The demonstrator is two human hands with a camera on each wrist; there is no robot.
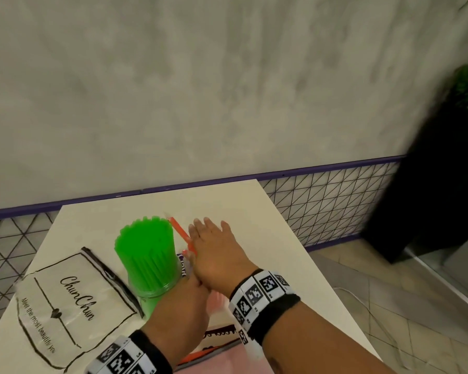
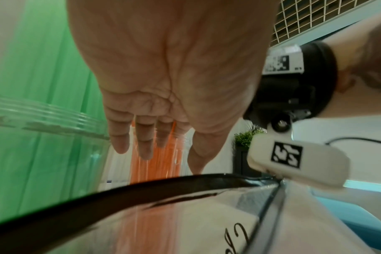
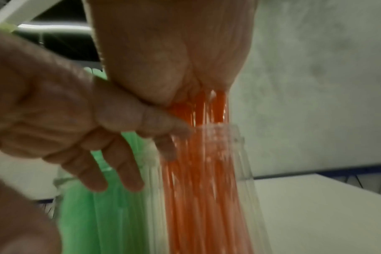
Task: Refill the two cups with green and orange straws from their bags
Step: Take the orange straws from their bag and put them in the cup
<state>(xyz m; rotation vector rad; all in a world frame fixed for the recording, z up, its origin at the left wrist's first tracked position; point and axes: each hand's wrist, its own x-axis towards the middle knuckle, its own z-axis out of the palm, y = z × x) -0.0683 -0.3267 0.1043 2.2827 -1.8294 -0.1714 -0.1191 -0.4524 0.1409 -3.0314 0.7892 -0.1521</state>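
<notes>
On the left of the table (image 1: pixel 227 201) lies a flat clear bag (image 1: pixel 73 300) printed "ChunChun". Just beside it stands a clear cup (image 1: pixel 157 288) packed with green straws (image 1: pixel 146 247). Next comes the left hand (image 1: pixel 181 306) — fingers loosely extended, its fingertips (image 3: pixel 180 130) touching the rim of the second cup (image 3: pixel 239 154). Over that cup the right hand (image 1: pixel 214 249) lies flat, fingers spread, palm pressing on the tops of the orange straws (image 3: pixel 198 171) standing in it — 1 orange straw (image 1: pixel 180 230) leans out past the fingers.
</notes>
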